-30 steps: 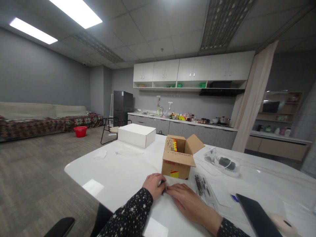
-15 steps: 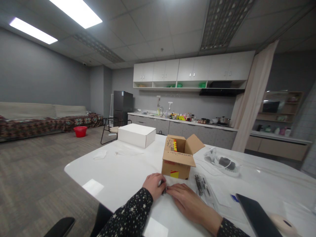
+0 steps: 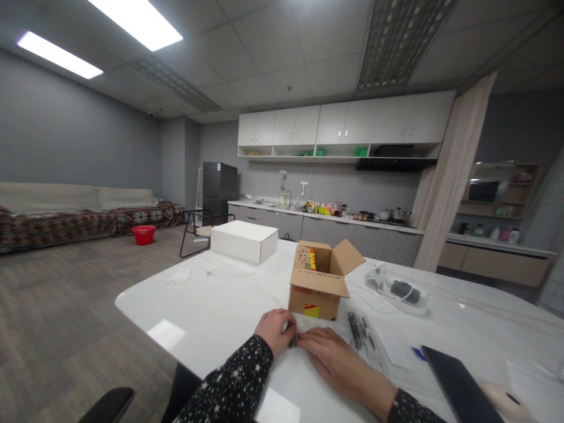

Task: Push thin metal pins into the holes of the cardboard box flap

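Observation:
My left hand [image 3: 275, 330] is closed around something small and dark, mostly hidden by its curled fingers, low over the white table. Close against it, my right hand [image 3: 332, 359] has its fingers bent and pressed together. Its fingertips meet the same small thing, which is too small to name. Just beyond both hands stands a brown cardboard box [image 3: 315, 302] with its flaps up. A clear plastic packet [image 3: 362, 333] of thin dark pieces lies to the right of the box, beside my right hand.
On the white table [image 3: 194, 317] a closed white box [image 3: 244, 241] stands at the back left, near a crumpled white tissue [image 3: 178, 276]. A black tablet-like slab [image 3: 458, 382] and a beige rounded object [image 3: 504, 399] lie at the right. Behind them is a white round holder [image 3: 405, 294] with cables.

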`<action>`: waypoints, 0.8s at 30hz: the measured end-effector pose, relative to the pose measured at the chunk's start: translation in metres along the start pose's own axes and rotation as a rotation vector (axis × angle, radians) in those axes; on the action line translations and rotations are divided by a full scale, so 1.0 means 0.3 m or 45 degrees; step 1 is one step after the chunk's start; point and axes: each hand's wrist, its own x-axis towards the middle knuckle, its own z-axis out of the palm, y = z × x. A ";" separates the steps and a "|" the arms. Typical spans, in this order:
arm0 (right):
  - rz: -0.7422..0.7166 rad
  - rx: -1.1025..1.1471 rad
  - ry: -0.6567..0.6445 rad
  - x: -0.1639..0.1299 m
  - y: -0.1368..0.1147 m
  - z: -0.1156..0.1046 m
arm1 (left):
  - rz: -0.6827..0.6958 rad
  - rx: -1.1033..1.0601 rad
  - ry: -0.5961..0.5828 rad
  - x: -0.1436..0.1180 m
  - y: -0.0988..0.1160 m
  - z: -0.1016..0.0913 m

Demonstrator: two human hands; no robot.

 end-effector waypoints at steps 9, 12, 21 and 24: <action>-0.004 -0.004 -0.025 0.003 0.006 0.007 | 0.021 -0.017 0.021 0.003 -0.001 0.004; -0.011 0.011 -0.014 0.002 0.008 0.008 | 0.024 -0.010 0.018 0.002 -0.002 0.005; -0.024 -0.001 0.010 0.002 0.004 0.007 | 0.028 0.015 0.000 0.006 -0.009 0.011; -0.035 -0.006 0.023 0.001 0.010 0.012 | 0.026 0.019 -0.001 0.008 -0.010 0.013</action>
